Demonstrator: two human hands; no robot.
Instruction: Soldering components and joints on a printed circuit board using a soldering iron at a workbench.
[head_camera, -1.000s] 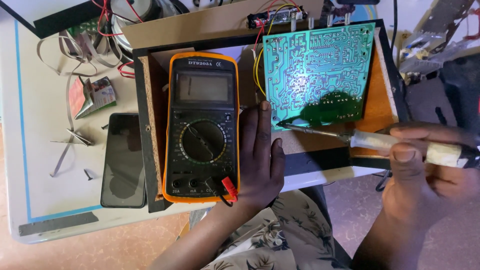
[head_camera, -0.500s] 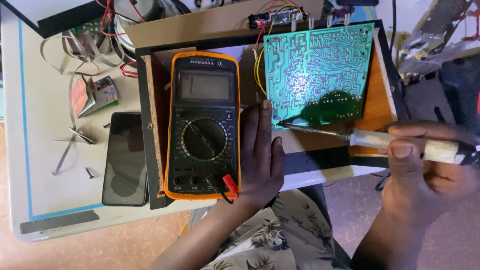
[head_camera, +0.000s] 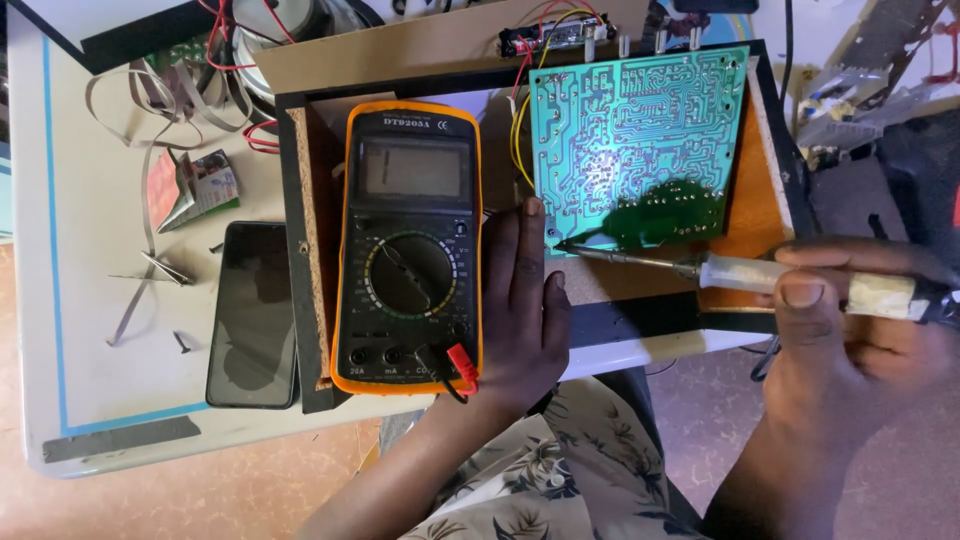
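My right hand (head_camera: 850, 330) grips the pale handle of a soldering iron (head_camera: 700, 268). Its thin tip touches the lower left edge of a green circuit board (head_camera: 640, 140), solder side up. My left hand (head_camera: 522, 310) lies flat on the wooden tray (head_camera: 310, 250), fingers together and pointing at the board's lower left corner, holding nothing. It rests against the right side of an orange-cased multimeter (head_camera: 408, 245) with a round dial and a red plug in its bottom socket.
A black phone (head_camera: 252, 312) lies face up left of the tray on the pale table (head_camera: 90, 330). Grey ribbon strips, a folded paper packet (head_camera: 195, 185), tweezers and small screws lie further left. Red and yellow wires run from the board's top left.
Nothing has clearly moved; the view has shifted slightly. The iron's tip stays at the board's lower left edge and my left hand stays flat beside the meter.
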